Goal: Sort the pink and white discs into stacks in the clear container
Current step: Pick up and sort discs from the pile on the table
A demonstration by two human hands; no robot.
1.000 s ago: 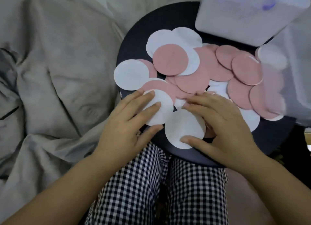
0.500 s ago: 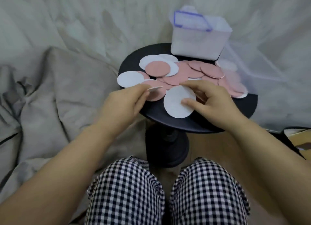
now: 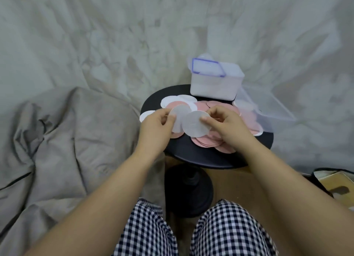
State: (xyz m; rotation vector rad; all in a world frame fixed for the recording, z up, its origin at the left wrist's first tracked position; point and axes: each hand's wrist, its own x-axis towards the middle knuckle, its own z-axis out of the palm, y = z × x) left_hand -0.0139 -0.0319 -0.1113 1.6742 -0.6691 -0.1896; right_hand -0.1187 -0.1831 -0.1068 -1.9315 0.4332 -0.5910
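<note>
Two white discs (image 3: pixel 195 127) sit pinched, one each in left hand (image 3: pixel 155 125) and right hand (image 3: pixel 228 125) grip; the rest litter the counter (image 3: pixel 191 154) unsorted.

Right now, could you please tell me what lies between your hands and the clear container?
Head view: overlapping pink discs and white discs cover the table between the left hand, right hand and container.

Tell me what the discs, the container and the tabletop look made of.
Discs: thin matte sheet, likely paper, card or felt; the white discs pinched by left hand and right hand do not droop, edges clean-cut.
Container: translucent, frosted-looking plastic; moulded walls, rounded corners.
Tabletop: smooth black, faint sheen at the rim; painted wood, metal or plastic, cannot tell.
</note>
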